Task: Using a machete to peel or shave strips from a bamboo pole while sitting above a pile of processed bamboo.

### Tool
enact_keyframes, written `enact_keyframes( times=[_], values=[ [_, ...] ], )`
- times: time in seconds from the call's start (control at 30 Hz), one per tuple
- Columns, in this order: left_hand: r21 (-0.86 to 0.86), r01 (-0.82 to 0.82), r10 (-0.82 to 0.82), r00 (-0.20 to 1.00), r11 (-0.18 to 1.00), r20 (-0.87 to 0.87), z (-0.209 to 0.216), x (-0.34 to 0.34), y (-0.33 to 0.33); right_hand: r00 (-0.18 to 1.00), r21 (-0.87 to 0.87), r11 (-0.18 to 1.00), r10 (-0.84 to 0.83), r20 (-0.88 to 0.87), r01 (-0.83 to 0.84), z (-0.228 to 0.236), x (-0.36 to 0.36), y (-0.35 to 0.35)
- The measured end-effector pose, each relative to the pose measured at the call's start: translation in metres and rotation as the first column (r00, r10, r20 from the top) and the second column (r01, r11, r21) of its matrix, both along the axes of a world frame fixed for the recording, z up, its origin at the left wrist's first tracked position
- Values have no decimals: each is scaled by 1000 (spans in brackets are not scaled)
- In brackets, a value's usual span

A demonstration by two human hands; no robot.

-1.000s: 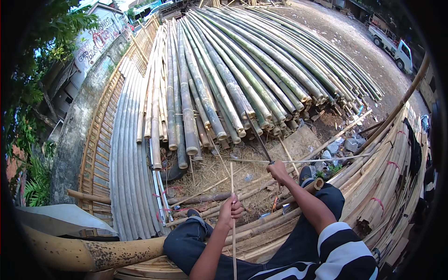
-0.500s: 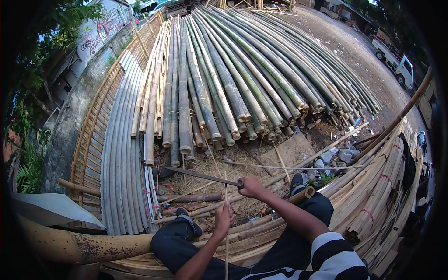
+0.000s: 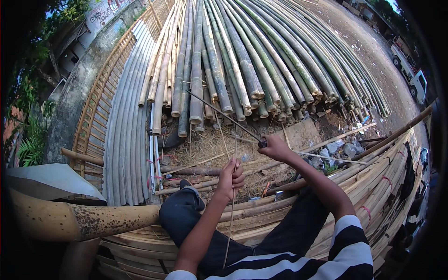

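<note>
My left hand [image 3: 228, 179] is closed around a thin bamboo strip [image 3: 229, 233]. The strip stands nearly upright, its top end above my fist and its lower part running down between my legs. In my right hand [image 3: 276, 148], to the right of and a little above the left, is the dark handle of a machete [image 3: 226, 118]. Its long, narrow blade slants up and to the left, passing beyond the strip's top end. Whether the blade touches the strip I cannot tell.
Long bamboo poles [image 3: 247, 70] lie piled ahead, cut ends toward me. Corrugated sheets [image 3: 128, 126] and a bamboo lattice [image 3: 93, 114] run along the left. A thick yellow bamboo pole [image 3: 116, 221] reaches my left knee. Split bamboo slats [image 3: 368, 200] are heaped right and beneath me.
My right hand has raised the machete blade, which now slants more steeply upward and no longer lies level across the strip's top. The whole view has tilted lower.
</note>
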State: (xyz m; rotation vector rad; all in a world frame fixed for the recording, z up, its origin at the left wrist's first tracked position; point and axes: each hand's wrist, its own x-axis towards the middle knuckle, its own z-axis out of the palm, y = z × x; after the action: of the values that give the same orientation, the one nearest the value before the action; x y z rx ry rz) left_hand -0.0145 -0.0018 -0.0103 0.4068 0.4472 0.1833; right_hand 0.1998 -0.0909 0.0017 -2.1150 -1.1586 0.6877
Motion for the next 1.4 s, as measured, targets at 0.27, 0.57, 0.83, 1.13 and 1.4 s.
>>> enact_keyframes(
  times=[0.27, 0.57, 0.83, 1.13, 1.4],
  values=[
    [-75, -56, 51, 996, 996, -69, -21, 5, -9, 1000, -81, 997, -2, 2, 2, -29, -25, 8],
    [209, -34, 91, 959, 977, -269, -27, 9, -39, 917, -214, 940, 314, 244, -265, -40, -34, 16],
    [146, 73, -50, 986, 987, -159, -21, 10, -23, 740, -136, 846, -519, -427, 515, -91, 71, -21],
    [325, -57, 134, 967, 944, -218, -14, 6, -12, 973, 56, 979, 200, -112, -194, -32, -37, 27],
    [579, -28, 248, 920, 815, -304, -7, -3, -57, 986, 97, 987, 118, 121, -130, -68, -19, 17]
  ],
)
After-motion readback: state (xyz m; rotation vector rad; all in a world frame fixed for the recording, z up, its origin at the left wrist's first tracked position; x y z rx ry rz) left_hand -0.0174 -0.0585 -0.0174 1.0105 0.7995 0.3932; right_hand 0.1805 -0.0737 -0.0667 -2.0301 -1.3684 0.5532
